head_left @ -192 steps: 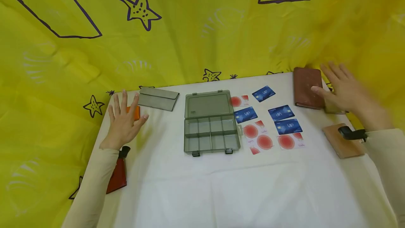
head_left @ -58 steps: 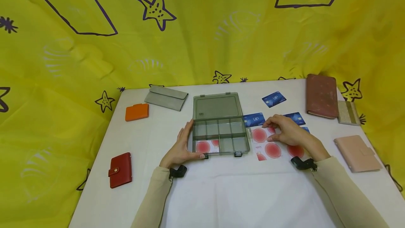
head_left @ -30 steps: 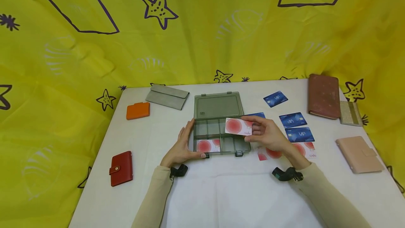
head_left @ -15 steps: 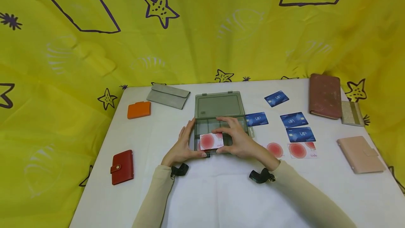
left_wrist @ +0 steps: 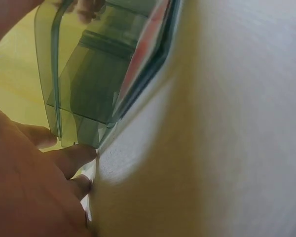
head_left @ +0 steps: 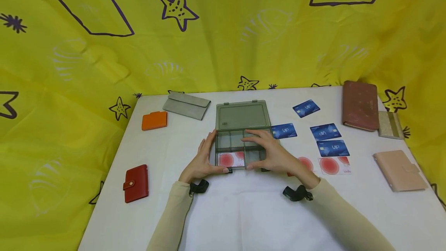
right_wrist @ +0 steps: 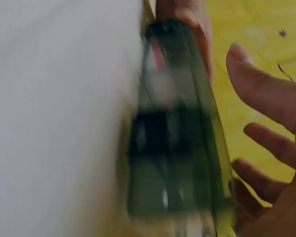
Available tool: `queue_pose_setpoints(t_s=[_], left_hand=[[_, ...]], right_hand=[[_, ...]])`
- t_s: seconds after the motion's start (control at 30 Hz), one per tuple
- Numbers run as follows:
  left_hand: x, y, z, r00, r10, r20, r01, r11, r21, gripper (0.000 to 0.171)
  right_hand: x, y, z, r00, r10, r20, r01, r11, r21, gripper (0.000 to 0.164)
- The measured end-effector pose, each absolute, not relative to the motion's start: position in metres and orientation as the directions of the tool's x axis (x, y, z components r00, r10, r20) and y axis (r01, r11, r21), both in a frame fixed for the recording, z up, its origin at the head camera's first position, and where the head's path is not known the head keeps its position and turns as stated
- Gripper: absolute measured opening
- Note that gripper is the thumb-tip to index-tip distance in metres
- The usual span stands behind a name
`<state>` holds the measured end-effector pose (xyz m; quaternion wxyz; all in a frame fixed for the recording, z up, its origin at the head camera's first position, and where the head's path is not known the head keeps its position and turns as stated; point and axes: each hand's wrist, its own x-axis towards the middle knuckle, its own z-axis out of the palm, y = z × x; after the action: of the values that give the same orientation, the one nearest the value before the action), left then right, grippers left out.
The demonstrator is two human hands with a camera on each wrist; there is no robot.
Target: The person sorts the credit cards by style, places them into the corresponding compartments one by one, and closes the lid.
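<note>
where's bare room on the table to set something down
Bare tabletop lies between the red wallet and left hand, and in front of the box, between the sleeves. Right of the box, blue cards and patterned cards crowd together.

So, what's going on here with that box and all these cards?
A person's left hand rests against the left side of a clear plastic box, whose lid is open. Their right hand is over the right half, thumb and fingers apart, holding nothing. A red-and-white card lies in the front left section. On the table, to the right, are four blue cards and more red-and-white ones.
</note>
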<state>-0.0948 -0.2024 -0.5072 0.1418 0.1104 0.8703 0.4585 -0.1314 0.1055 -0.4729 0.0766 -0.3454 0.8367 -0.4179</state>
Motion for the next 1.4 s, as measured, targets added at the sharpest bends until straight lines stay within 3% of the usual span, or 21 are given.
queue_pose_setpoints(t_s=[0.2, 0.43, 0.67, 1.03, 1.2, 1.4], left_hand=[[-0.093, -0.202, -0.505, -0.938, 0.313, -0.149, 0.05, 0.547, 0.836, 0.138], [-0.091, -0.203, -0.504, -0.941, 0.305, -0.15, 0.045, 0.548, 0.835, 0.139], [-0.09, -0.204, -0.506, -0.944, 0.293, -0.153, 0.035, 0.549, 0.835, 0.137], [-0.093, -0.203, -0.508, -0.938, 0.317, -0.14, 0.059, 0.546, 0.836, 0.136], [-0.093, -0.201, -0.507, -0.938, 0.324, -0.122, 0.077, 0.538, 0.839, 0.135], [-0.094, -0.2, -0.507, -0.938, 0.327, -0.11, 0.092, 0.544, 0.834, 0.135]], right_hand=[[-0.134, 0.174, -0.466, -0.832, -0.544, 0.107, -0.426, 0.505, -0.75, 0.077], [-0.117, 0.233, -0.465, -0.876, -0.481, -0.019, -0.36, 0.682, -0.637, 0.075], [-0.106, 0.241, -0.475, -0.862, -0.499, -0.084, -0.365, 0.729, -0.579, 0.068], [-0.109, 0.241, -0.474, -0.862, -0.49, -0.128, -0.333, 0.738, -0.587, 0.052], [-0.108, 0.243, -0.475, -0.859, -0.505, -0.088, -0.354, 0.709, -0.609, 0.046], [-0.105, 0.239, -0.473, -0.855, -0.51, 0.092, -0.462, 0.67, -0.58, 0.043]])
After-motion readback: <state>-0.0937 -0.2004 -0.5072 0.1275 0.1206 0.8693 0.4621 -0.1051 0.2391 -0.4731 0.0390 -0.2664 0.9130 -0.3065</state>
